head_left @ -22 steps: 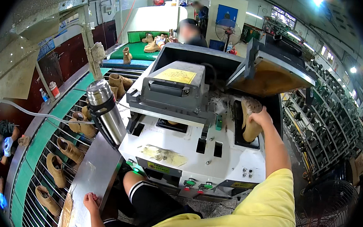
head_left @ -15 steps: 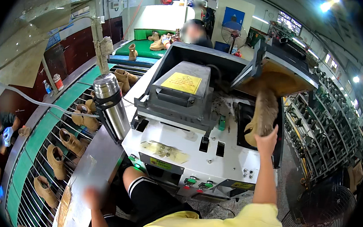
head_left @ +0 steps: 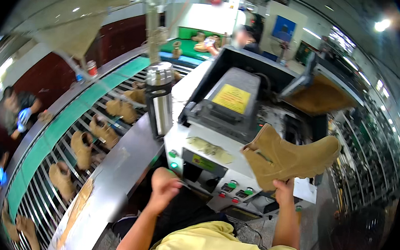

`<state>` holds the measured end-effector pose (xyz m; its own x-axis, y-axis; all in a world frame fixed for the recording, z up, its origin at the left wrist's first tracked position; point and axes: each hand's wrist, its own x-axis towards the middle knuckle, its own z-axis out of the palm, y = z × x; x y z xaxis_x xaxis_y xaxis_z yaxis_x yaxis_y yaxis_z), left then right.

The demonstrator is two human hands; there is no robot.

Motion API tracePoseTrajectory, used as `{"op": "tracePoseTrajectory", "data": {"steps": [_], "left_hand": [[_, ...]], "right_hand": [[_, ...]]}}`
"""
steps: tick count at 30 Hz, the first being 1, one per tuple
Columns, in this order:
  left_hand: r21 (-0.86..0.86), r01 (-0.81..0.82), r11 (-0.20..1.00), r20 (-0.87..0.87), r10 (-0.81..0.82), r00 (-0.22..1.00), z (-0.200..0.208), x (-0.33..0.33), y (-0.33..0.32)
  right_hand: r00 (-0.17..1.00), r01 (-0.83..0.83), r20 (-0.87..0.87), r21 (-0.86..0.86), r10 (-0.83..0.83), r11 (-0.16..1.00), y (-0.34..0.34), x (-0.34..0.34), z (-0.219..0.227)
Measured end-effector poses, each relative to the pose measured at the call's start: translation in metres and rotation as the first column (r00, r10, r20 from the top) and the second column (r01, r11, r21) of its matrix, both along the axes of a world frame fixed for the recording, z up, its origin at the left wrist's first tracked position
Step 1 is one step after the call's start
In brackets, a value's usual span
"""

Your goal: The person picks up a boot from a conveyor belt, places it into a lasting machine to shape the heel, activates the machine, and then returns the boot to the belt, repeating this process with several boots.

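Note:
My right hand (head_left: 285, 192) grips a tan ankle boot (head_left: 291, 158) from below. The boot is held up in front of the machine, toe to the right, its opening toward the left. My left hand (head_left: 162, 192) is in the air before the machine's front panel, fingers loosely bent and partly apart, with nothing seen in it. A white and black machine (head_left: 210, 149) stands ahead of me. Its right lid (head_left: 322, 94) is raised over a dark well (head_left: 293, 127); the left lid (head_left: 233, 92), with a yellow label, is down.
Several tan boots (head_left: 81, 149) lie on a roller rack at left, beside a green belt (head_left: 76, 115). A steel thermos (head_left: 159, 100) stands on the metal ledge (head_left: 126, 161). Metal racks (head_left: 372, 143) and a dark fan (head_left: 350, 240) are at right. Other people are at far left and behind the machine.
The right hand has brought the boot out from under the raised lid, toward me, and the boot now lies sideways. My left hand has come up and right. The view has shifted.

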<state>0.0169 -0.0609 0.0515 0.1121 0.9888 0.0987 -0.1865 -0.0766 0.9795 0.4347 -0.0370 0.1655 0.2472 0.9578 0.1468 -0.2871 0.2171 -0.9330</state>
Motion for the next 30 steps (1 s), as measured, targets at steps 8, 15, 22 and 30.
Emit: {"op": "tracePoseTrajectory", "data": {"steps": [8, 15, 22, 30], "left_hand": [[0.151, -0.109, 0.983, 0.712, -0.032, 0.702, 0.07, -0.016, -0.047], [-0.248, -0.63, 0.736, 0.837, 0.49, 0.244, -0.001, -0.111, -0.166], [-0.436, -0.891, 0.127, 0.568, 0.807, -0.163, -0.063, -0.246, -0.266], [-0.179, -0.982, 0.061, 0.348, 0.937, -0.005, -0.051, -0.476, -0.243]], "right_hand": [[0.615, -0.754, 0.164, -0.163, 0.771, 0.636, -0.017, -0.233, 0.03], [0.006, -0.89, 0.681, -0.33, 0.733, 0.314, -0.009, -0.338, 0.002], [0.255, -0.661, 0.811, -0.251, 0.526, 0.707, 0.039, -0.305, -0.107], [-0.117, -0.113, 0.872, -0.487, 0.475, 0.866, 0.044, -0.156, -0.249]]}}
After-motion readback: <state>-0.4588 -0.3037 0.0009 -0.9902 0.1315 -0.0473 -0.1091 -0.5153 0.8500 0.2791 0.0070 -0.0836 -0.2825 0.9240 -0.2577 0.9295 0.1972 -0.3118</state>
